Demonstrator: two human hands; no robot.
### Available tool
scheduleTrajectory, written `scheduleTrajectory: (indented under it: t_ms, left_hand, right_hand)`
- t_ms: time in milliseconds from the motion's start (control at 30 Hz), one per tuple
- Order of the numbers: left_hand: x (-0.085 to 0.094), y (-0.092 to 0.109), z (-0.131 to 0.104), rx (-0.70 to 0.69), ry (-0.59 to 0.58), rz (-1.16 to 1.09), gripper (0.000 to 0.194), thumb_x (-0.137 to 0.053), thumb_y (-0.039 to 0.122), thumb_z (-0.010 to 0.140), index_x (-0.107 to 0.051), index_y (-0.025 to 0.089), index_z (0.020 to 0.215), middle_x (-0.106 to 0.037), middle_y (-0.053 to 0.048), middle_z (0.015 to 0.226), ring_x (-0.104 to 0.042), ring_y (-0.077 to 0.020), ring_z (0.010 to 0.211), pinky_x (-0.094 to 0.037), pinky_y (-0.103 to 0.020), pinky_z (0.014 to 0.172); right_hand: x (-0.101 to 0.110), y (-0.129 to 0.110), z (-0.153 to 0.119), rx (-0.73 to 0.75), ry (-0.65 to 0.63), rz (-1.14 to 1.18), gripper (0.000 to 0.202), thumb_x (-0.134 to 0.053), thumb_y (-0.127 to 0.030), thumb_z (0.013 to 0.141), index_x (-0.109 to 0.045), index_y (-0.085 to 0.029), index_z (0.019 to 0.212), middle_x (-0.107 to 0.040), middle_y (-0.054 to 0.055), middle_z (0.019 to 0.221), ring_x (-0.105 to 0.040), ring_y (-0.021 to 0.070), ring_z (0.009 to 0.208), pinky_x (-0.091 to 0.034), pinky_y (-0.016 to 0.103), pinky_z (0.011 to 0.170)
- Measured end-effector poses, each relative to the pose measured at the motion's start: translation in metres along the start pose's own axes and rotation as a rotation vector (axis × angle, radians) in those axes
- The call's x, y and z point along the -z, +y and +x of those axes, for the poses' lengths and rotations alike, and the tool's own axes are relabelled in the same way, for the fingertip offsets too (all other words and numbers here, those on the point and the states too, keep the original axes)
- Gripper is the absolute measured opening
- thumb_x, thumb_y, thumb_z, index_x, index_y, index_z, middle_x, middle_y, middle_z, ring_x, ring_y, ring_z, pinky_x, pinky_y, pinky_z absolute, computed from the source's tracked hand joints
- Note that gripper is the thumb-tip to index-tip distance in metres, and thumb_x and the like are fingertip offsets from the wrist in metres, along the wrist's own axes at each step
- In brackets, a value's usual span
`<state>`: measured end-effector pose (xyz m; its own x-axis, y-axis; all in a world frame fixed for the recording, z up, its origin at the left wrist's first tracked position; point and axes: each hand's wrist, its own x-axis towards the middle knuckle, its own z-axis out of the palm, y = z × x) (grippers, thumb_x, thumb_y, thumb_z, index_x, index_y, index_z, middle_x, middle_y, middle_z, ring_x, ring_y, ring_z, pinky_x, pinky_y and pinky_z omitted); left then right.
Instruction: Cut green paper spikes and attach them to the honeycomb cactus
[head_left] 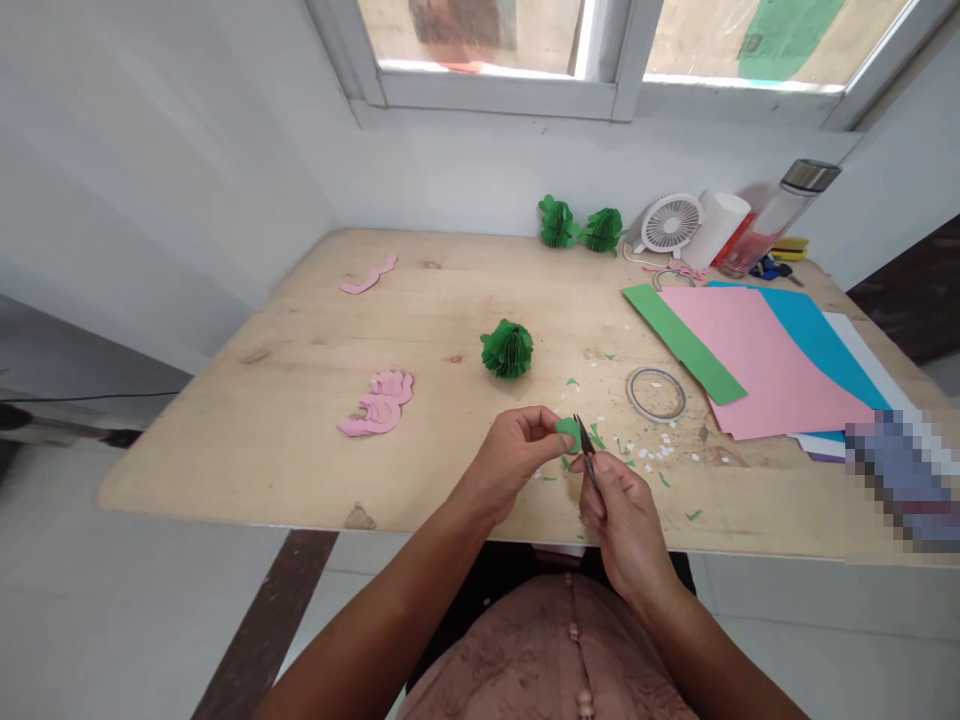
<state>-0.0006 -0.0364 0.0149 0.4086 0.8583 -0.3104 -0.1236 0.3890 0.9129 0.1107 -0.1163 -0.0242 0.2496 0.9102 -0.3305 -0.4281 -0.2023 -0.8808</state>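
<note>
My left hand [519,452] pinches a small green paper piece [569,433] near the front edge of the wooden table [292,400]. Dark scissors [587,452] are held in my right hand [621,505], their blades at the right edge of the green piece. Beyond my hands stands a green folded-paper ball [507,350]. Green and white paper scraps [652,450] lie scattered to the right of the scissors. A pile of pink cut-paper shapes [381,403] is on the left, with a single pink strip [370,275] farther back.
A silver ring [656,394] lies right of centre. Coloured paper sheets [765,350] cover the right side, beside a blurred-out object [911,480]. Along the back stand two green paper balls [602,230], a white fan [671,223], a white roll [721,228] and a bottle [780,220].
</note>
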Motion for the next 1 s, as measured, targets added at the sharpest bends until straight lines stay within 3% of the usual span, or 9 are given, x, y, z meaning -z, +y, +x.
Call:
scheduleTrajectory:
  t_ms: [1000]
  left_hand:
    - [0.0005, 0.0013, 0.0012, -0.011, -0.008, -0.004, 0.015, -0.071, 0.024, 0.060, -0.059, 0.015, 0.061, -0.061, 0.001, 0.061, -0.052, -0.0118, 0.062, -0.037, -0.026, 0.066]
  right_hand:
    - [-0.0005, -0.0038, -0.0003, -0.011, 0.013, -0.020, 0.035, -0.059, -0.052, 0.081, -0.061, -0.017, 0.079, -0.027, -0.010, 0.046, -0.016, 0.0074, 0.043, -0.011, 0.022, 0.040]
